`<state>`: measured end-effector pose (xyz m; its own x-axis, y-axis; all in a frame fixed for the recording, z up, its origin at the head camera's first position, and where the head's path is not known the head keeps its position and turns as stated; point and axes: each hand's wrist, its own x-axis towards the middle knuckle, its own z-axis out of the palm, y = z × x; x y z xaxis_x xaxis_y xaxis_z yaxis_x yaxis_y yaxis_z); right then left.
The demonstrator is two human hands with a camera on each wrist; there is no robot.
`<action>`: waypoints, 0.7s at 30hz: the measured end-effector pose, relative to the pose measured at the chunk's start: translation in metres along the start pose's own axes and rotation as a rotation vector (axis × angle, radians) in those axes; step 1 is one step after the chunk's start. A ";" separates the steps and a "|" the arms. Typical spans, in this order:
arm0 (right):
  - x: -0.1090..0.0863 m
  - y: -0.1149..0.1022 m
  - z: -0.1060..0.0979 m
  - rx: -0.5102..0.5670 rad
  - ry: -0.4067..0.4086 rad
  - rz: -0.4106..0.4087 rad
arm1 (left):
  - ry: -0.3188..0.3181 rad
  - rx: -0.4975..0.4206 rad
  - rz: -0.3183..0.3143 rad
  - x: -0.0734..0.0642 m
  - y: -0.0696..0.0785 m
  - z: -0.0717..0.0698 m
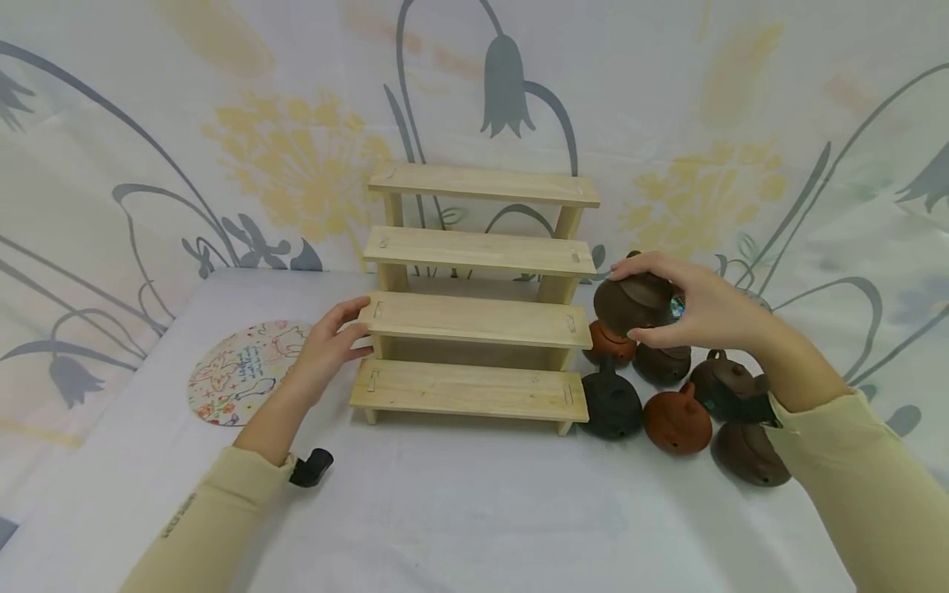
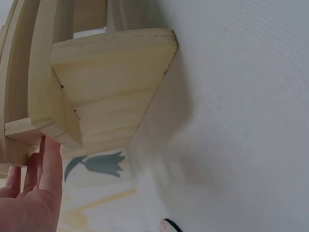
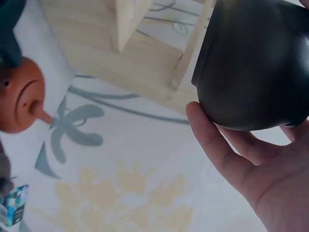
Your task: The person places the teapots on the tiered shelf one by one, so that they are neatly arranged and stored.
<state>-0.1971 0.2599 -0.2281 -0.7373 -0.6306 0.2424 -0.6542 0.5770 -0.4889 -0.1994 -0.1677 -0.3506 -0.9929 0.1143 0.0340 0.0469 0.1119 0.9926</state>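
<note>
A four-step wooden display stand [image 1: 474, 317] stands on the white-covered table. My left hand [image 1: 335, 336] is at its left end; in the left wrist view the fingers [image 2: 50, 166] reach up to the wood and touch it. To the stand's right, my right hand [image 1: 685, 303] holds a dark brown teapot [image 1: 633, 303] in the air, thumb and fingers around its body. Seen from the right wrist, that teapot [image 3: 253, 65] fills the upper right. Beneath it sit several teapots, among them an orange-brown one [image 1: 678, 422] and a black one [image 1: 612, 402].
Left of the stand lies a round mat [image 1: 237, 375] with colourful drawings, partly behind my left forearm. More brown teapots [image 1: 750, 455] crowd around my right wrist. A flower-printed cloth [image 1: 311, 165] hangs behind everything.
</note>
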 end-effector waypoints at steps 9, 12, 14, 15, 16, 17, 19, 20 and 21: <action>0.039 -0.007 -0.002 -0.001 -0.001 -0.018 | -0.013 -0.036 0.003 0.000 -0.005 0.000; 0.053 -0.008 -0.002 0.005 0.005 -0.032 | -0.034 -0.048 0.000 0.000 -0.005 -0.001; 0.063 -0.009 -0.002 0.012 0.009 -0.047 | -0.043 -0.055 -0.007 -0.001 -0.004 -0.001; 0.069 -0.010 -0.002 0.018 0.008 -0.052 | -0.045 -0.061 -0.011 -0.002 -0.003 -0.001; 0.074 -0.012 -0.001 0.024 0.007 -0.059 | -0.048 -0.065 -0.016 -0.002 -0.002 -0.002; 0.080 -0.013 -0.001 0.038 0.005 -0.060 | -0.050 -0.068 -0.019 -0.002 -0.001 -0.002; 0.091 -0.015 0.000 0.039 0.003 -0.055 | -0.049 -0.073 -0.026 -0.002 0.000 -0.003; 0.096 -0.016 0.000 0.035 0.001 -0.053 | -0.046 -0.074 -0.029 -0.003 0.000 -0.003; 0.101 -0.017 0.001 0.039 -0.005 -0.048 | -0.045 -0.074 -0.033 -0.003 0.000 -0.004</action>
<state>-0.2604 0.1858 -0.1963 -0.7042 -0.6597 0.2626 -0.6818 0.5251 -0.5093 -0.1971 -0.1717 -0.3503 -0.9877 0.1566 -0.0023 0.0046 0.0438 0.9990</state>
